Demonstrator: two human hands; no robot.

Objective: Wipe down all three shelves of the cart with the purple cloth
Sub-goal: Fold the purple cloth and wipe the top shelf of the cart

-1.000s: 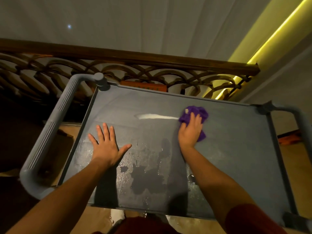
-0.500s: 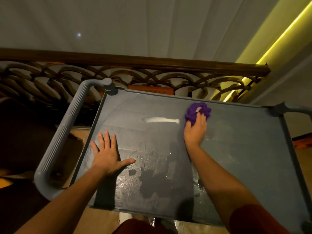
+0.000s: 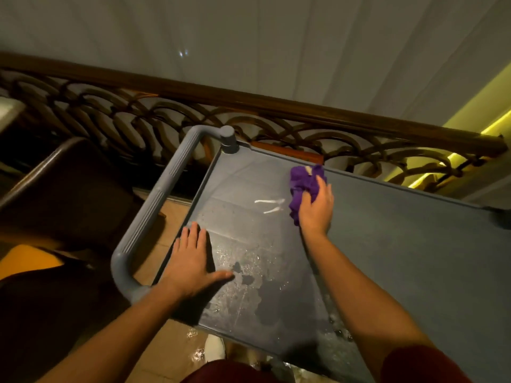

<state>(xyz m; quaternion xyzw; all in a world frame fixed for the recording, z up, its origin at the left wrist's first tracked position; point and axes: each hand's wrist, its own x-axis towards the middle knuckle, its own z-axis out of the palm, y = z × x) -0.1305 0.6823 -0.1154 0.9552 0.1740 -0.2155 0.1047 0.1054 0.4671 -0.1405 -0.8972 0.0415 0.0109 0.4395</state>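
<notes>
The grey cart's top shelf (image 3: 401,244) fills the middle and right of the head view, with wet patches near its front left. The crumpled purple cloth (image 3: 302,181) lies near the shelf's far rim. My right hand (image 3: 316,208) lies on top of the cloth and presses it onto the shelf, fingers over it. My left hand (image 3: 190,261) rests flat on the shelf's left side, fingers straight and thumb spread. The two lower shelves are hidden under the top one.
The cart's grey handle bar (image 3: 154,205) curves along the left end. A dark wooden railing (image 3: 276,106) with curved metalwork stands right behind the cart. A dark chair (image 3: 63,189) is at the left. White shoe and wet floor show below the front edge.
My right hand has pushed the cloth farther away, up to the shelf's far rim. The view has swung so the cart sits more to the right. My left hand stays flat.
</notes>
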